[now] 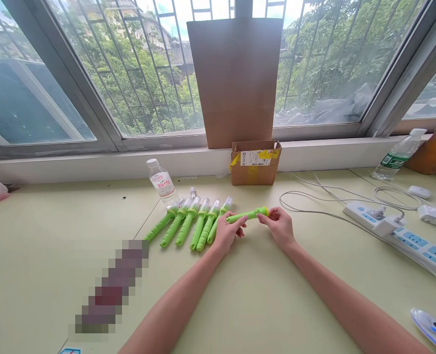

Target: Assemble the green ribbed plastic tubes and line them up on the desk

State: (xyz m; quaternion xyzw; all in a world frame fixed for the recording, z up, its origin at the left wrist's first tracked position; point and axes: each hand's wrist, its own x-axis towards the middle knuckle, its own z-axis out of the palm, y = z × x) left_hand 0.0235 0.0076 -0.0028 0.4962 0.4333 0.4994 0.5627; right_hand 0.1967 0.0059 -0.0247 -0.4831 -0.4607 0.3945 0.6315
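Observation:
Both my hands hold one green tube with a yellow end (248,215) above the table. My left hand (228,231) is closed round its plain left end, thumb along the top. At the yellow right end, the fingers of my right hand (279,227) pinch it. Several green tubes with clear caps (187,223) lie side by side, just left of my left hand. A small clear piece (193,192) stands behind them. No clear cap shows on the held tube.
Behind the tubes a water bottle (162,183) stands. An open small cardboard box (254,167) sits by the window, before a tall cardboard sheet (238,81). Cables and a power strip (406,238) lie at right, near another bottle (397,156). A pixelated patch covers something at left.

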